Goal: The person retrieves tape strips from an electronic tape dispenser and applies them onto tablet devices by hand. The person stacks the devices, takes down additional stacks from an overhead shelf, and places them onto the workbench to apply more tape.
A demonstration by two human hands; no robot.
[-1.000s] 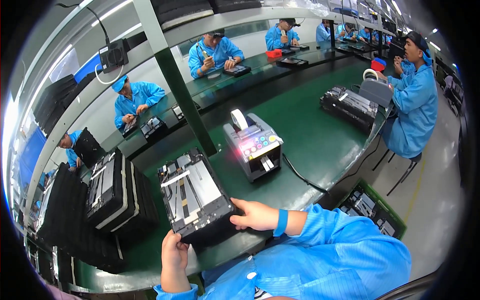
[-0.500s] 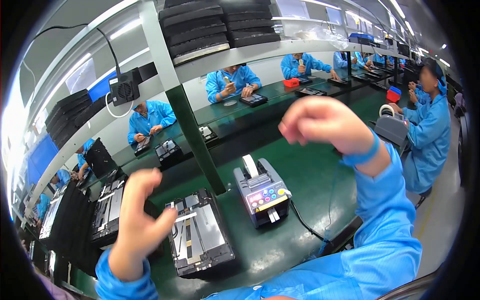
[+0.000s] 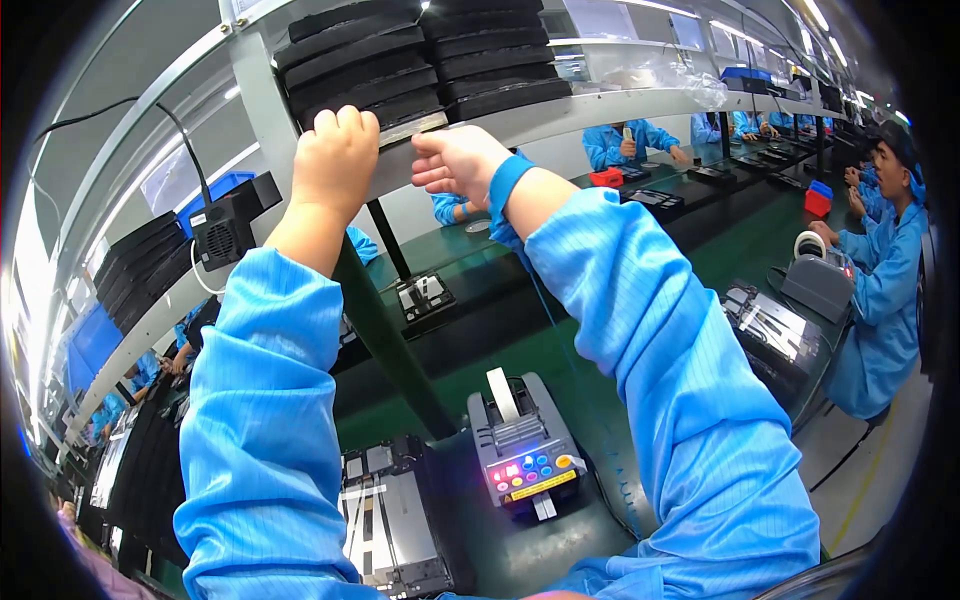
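Both my arms reach up to the shelf at the front. My left hand [image 3: 336, 165] is closed, its knuckles against the lower left of a stack of black foam trays [image 3: 362, 62]. What its fingers hold, if anything, is hidden. My right hand [image 3: 460, 166] is just to the right, palm turned toward the left, fingers loosely bent and apart from the thumb, nothing visible in it. Between the hands a pale, flat edge [image 3: 415, 128] shows at the bottom of the stack. Below, my left sleeve partly covers an opened flat electronic device [image 3: 395, 530] with white strips.
A grey tape dispenser [image 3: 525, 440] with lit buttons stands on the green bench. A green post [image 3: 385, 340] rises behind it. More devices [image 3: 770, 330] lie at the right, near a co-worker [image 3: 885, 270] in blue beside another dispenser [image 3: 815, 285]. A black fan-like box [image 3: 222, 238] hangs at left.
Both hands have moved up from above the bench to the shelf, the right one also leftward. My left hand has closed at the tray stack. The view has shifted slightly.
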